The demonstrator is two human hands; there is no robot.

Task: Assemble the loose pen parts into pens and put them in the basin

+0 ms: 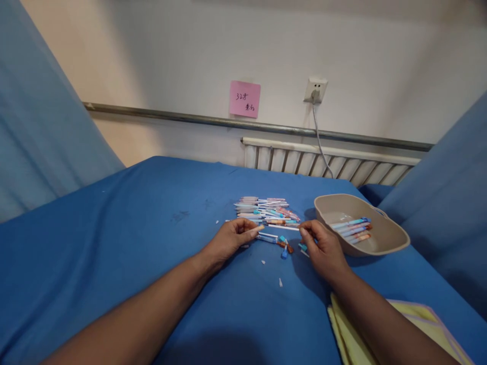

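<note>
My left hand is closed, pinching a small pen part with a pale yellowish end. A thin white pen refill runs leftward from the closed fingertips of my right hand; its left end stops just short of the pen part. Behind both hands lies a pile of pens and pen parts in white, pink, blue and orange. Between the hands, small blue and brown pen pieces rest on the blue sheet. Teal pieces lie beside my right fingers.
At the right stands a beige basin with several pens in it. Small white bits are scattered in front. A yellow cloth lies under my right forearm. A radiator and a wall socket are behind.
</note>
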